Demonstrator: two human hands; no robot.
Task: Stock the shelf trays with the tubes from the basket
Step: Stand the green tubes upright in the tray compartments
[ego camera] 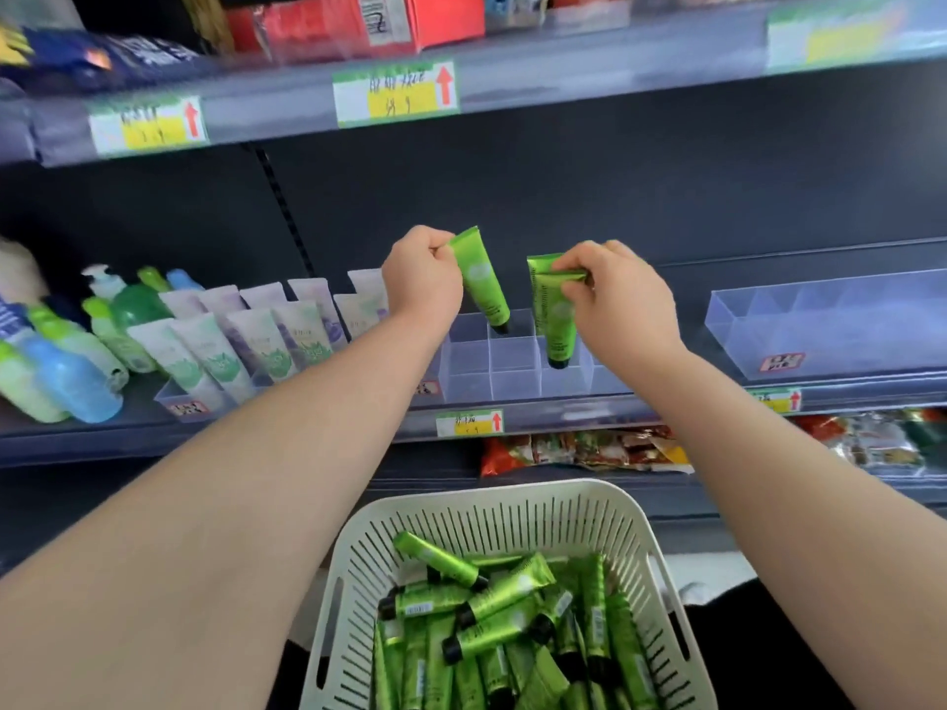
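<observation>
My left hand [423, 276] pinches the crimped end of a green tube [484, 281], which hangs cap down over the clear divided tray [515, 374] on the shelf. My right hand [612, 294] pinches a second green tube [556, 312] by its top, its black cap low inside a tray compartment. The visible tray compartments hold nothing else. Below, a white slotted basket [358, 571] holds several more green tubes [499, 622] with black caps.
Pale lavender and mint tubes [256, 335] fill a tray to the left, with green and blue bottles [66, 371] beside them. Another clear tray [830, 325] sits to the right. The upper shelf edge [563, 79] carries price labels. Snack packets [579, 448] lie on the shelf below.
</observation>
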